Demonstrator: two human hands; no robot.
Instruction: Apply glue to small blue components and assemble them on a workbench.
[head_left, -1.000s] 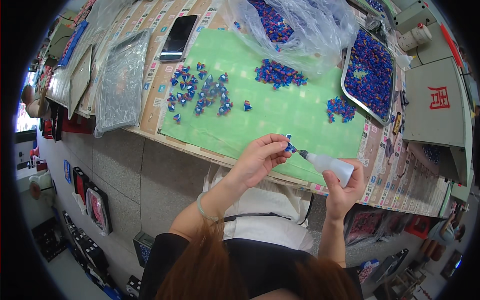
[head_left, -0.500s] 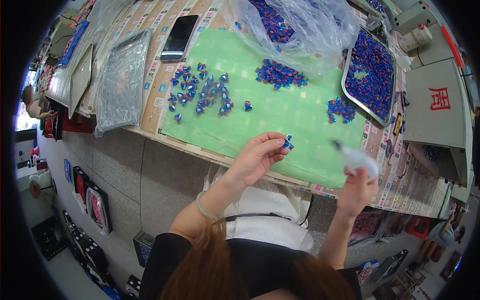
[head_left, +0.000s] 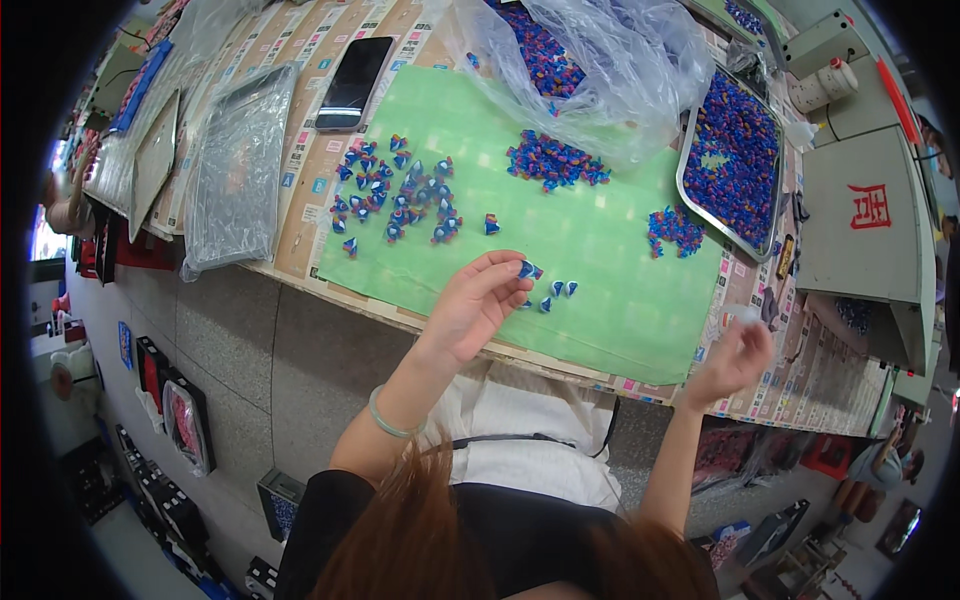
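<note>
My left hand is closed in a pinch on a small blue piece with white and red parts, just above the green mat. Below those fingertips, several small blue-and-white pieces lie on the mat. Over the right edge of the mat, my right hand has curled fingers against a pale, whitish bottle. Most of the bottle is hidden, and blur leaves the grip unclear. A group of similar blue pieces with white faces spreads across the mat's left side, one lone piece beside it.
Loose blue-and-red pieces lie in a heap and a smaller pile. A metal tray and clear plastic bag hold many more. At left are a black phone and a plastic-wrapped tray; a grey box stands right.
My left hand has moved left with its piece, showing the small pieces on the mat below. My right hand has shifted slightly right, and the bottle's dark tip no longer shows.
</note>
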